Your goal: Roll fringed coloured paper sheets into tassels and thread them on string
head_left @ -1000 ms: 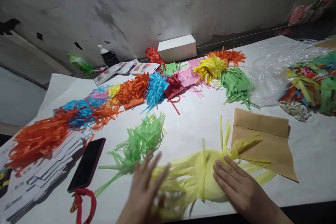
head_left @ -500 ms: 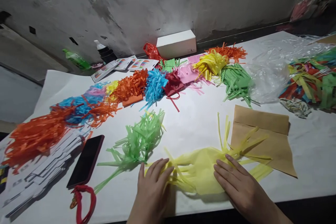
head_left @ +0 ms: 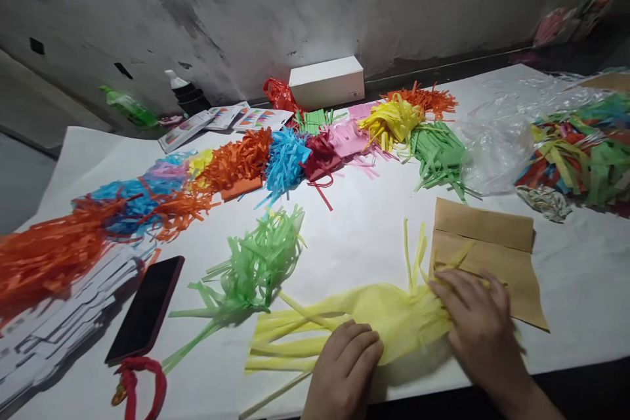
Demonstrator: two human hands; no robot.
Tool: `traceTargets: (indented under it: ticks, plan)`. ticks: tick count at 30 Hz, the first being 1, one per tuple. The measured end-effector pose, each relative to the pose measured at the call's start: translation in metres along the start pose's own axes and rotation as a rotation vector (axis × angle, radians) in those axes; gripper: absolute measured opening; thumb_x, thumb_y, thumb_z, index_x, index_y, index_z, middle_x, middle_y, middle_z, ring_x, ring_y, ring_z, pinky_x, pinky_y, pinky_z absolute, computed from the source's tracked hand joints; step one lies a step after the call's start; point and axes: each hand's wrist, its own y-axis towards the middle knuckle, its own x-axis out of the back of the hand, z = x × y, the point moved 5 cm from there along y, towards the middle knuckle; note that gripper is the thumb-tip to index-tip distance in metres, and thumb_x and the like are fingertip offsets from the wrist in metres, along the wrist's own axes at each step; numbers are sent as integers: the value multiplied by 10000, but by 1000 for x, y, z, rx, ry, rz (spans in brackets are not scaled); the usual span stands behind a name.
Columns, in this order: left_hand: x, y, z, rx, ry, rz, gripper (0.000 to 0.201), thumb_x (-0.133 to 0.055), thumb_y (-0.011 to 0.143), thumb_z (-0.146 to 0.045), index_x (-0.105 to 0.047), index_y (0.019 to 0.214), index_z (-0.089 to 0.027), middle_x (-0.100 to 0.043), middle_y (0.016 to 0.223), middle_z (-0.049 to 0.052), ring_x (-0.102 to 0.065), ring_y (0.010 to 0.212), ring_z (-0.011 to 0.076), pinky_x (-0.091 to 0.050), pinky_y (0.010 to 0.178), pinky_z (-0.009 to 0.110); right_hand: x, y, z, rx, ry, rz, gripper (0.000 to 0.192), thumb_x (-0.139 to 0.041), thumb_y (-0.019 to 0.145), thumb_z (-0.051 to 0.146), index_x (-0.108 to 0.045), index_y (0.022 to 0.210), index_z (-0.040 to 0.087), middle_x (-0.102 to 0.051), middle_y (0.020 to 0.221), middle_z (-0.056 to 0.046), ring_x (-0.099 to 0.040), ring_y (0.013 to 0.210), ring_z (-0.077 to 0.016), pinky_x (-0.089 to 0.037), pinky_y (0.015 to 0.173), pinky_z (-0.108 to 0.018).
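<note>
A sheet of yellow tissue paper (head_left: 378, 312) with both ends cut into strips lies at the front of the white-covered table. My left hand (head_left: 347, 361) presses down on it near the left fringe, its fingers curled and held together. Over the right fringe, my right hand (head_left: 477, 315) bends its fingers around the strips, and the fingertips are partly hidden. The left strips fan out flat on the table. Just behind them is a bunch of green tissue fringe (head_left: 260, 259), touched by neither hand.
Brown folded paper (head_left: 482, 230) lies behind my right hand. To the left are a phone (head_left: 147, 305), a red band (head_left: 158, 384) and white cut papers (head_left: 73, 315). Coloured fringe bundles (head_left: 290, 157), a white box (head_left: 327, 82) and clear plastic (head_left: 497, 151) line the back.
My left hand has moved right onto the paper, and its fingers have curled. The left strips now spread out flat. My right hand has shifted right onto the other fringe.
</note>
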Motion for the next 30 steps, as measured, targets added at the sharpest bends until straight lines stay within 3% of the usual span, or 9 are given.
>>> traceTargets:
  ticks: [5, 7, 9, 11, 13, 15, 18, 22, 30]
  plan:
    - [3, -4, 2, -30, 19, 15, 261, -429, 1016, -109, -673, 1102, -147, -794, 991, 101, -725, 1027, 198, -569, 995, 340, 41, -5, -86, -229, -443, -48, 447, -424, 800, 133, -637, 1193, 155, -691, 1202, -161, -667, 1021, -354, -355, 1060, -670]
    - [2, -2, 0, -35, 24, 6, 257, -429, 1012, -106, -675, 1080, -138, -792, 985, 109, -727, 1013, 205, -578, 955, 330, 64, -10, -100, -321, -524, -77, 433, -385, 896, 206, -620, 1253, 132, -637, 1309, -217, -648, 1097, -409, -332, 1077, -712]
    - [0, 2, -2, -27, 23, 12, 256, -422, 1015, -116, -675, 1049, -139, -791, 978, 108, -729, 984, 209, -582, 891, 320, 78, -10, -87, -252, -418, -105, 465, -402, 947, 251, -563, 1370, 148, -555, 1432, -221, -581, 1248, -410, -347, 1121, -654]
    - [-3, 4, -4, -18, 19, 26, 264, -409, 1021, -127, -673, 1017, -145, -790, 970, 99, -727, 954, 209, -575, 843, 318, 78, -5, -47, 25, -190, -88, 511, -469, 949, 228, -496, 1458, 184, -517, 1490, -172, -498, 1368, -337, -429, 1120, -514]
    - [-5, 6, -6, -12, 18, 31, 277, -397, 1024, -135, -672, 996, -144, -789, 969, 93, -720, 936, 208, -562, 820, 322, 64, -3, 4, 373, 12, -5, 476, -490, 960, 207, -526, 1434, 222, -563, 1464, -90, -482, 1391, -260, -492, 1084, -404]
    - [-6, 6, -8, -18, 24, 35, 290, -386, 1026, -137, -674, 997, -139, -786, 968, 90, -711, 931, 206, -548, 813, 324, 40, -3, 42, 546, 85, 99, 333, -499, 993, 221, -636, 1296, 240, -676, 1325, -24, -578, 1294, -206, -488, 1108, -371]
    - [-5, 2, -9, -46, 44, 54, 306, -380, 1030, -124, -681, 988, -159, -786, 951, 66, -703, 917, 185, -520, 825, 317, 14, -2, 63, 504, 228, 75, 314, -406, 999, 59, -697, 1110, 105, -764, 1075, -91, -682, 1109, -206, -455, 1131, -411]
    - [3, -3, -8, -44, 5, 71, 317, -363, 1060, -138, -665, 975, -181, -786, 908, 17, -699, 849, 143, -474, 817, 297, 5, -7, 58, 412, 381, 147, 277, -418, 1013, 87, -677, 1104, 125, -762, 1024, -69, -682, 1046, -191, -493, 1028, -350]
    - [-4, 13, 8, 244, 17, 60, 244, -363, 1033, -131, -582, 946, -196, -658, 689, -8, -585, 592, 165, -436, 648, 301, -2, -6, 53, 15, 361, -9, 126, -514, 1011, 115, -616, 1082, 137, -643, 816, -44, -579, 774, -205, -398, 795, -366]
